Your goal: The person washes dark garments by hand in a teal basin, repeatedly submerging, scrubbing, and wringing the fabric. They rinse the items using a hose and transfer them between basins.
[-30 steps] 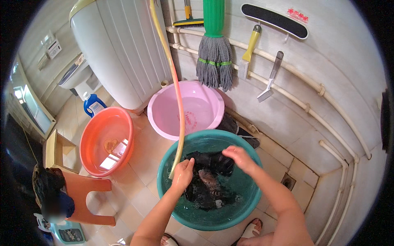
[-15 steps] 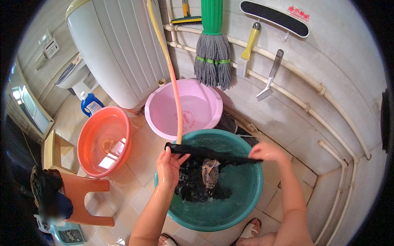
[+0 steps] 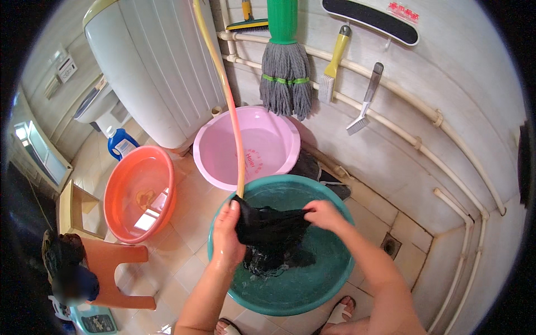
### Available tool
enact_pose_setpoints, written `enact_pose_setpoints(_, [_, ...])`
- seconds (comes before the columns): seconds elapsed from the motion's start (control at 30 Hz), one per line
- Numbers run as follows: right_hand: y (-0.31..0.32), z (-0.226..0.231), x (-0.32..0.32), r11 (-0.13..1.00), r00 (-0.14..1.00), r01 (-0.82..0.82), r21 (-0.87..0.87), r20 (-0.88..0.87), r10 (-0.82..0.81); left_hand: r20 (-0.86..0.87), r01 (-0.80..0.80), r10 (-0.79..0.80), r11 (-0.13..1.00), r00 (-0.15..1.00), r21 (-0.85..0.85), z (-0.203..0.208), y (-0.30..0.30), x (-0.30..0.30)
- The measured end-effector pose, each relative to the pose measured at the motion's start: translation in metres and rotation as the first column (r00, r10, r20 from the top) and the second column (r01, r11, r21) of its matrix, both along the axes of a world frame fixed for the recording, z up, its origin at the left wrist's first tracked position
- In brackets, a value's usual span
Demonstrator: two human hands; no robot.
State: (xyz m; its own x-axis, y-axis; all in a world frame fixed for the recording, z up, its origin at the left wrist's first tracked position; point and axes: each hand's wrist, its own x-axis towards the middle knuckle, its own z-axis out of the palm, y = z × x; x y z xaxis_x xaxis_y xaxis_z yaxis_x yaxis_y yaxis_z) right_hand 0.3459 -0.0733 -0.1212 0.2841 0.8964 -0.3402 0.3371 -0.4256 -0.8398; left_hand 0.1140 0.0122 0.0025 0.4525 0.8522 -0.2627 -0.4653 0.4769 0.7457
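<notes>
Above a large green basin (image 3: pixel 329 268) with water in it, I hold a wet black garment (image 3: pixel 272 228) by both sides. My left hand (image 3: pixel 228 233) is closed on its left edge, near the end of the hose. At its upper right corner my right hand (image 3: pixel 325 216) pinches the cloth. The garment hangs bunched between my hands, its lower part in the water. Its exact kind cannot be made out.
A pale yellow hose (image 3: pixel 233 117) runs down into the green basin. Behind stands a pink basin (image 3: pixel 207 139); left of it are an orange basin (image 3: pixel 109 206), a blue bottle (image 3: pixel 121 144) and an orange stool (image 3: pixel 114 268). A mop (image 3: pixel 286 78) and brushes hang along the wall pipes.
My right hand has come left, closer to my left hand. The garment was stretched taut in a long strip and now hangs wider and looser; a patterned patch on it no longer shows.
</notes>
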Motion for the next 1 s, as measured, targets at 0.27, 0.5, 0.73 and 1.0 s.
enact_pose_setpoints(0.27, [-0.034, 0.007, 0.028, 0.945, 0.916, 0.108, 0.308, 0.338, -0.214, -0.726, 0.38, 0.31, 0.69, 0.614, 0.616, -0.026, 0.006, -0.001])
enact_pose_setpoints(0.5, [-0.018, -0.02, -0.037, 0.831, 0.674, -0.2, -0.519, 0.543, 0.501, -0.997, 0.77, 0.069, 0.638, -0.042, 0.012, -0.122, -0.028, 0.03])
enact_pose_setpoints(0.73, [-0.012, -0.066, -0.027, 0.906, 0.682, -0.097, -0.413, 0.635, 0.362, -0.972, 0.827, -0.131, 0.51, -0.194, -0.234, -0.144, -0.023, 0.032])
enact_pose_setpoints(1.0, [0.003, -0.039, -0.014, 0.945, 0.943, 0.197, -0.262, -0.212, -0.255, -0.99, 0.905, 0.022, 0.402, 0.14, 0.137, -0.082, -0.015, 0.0])
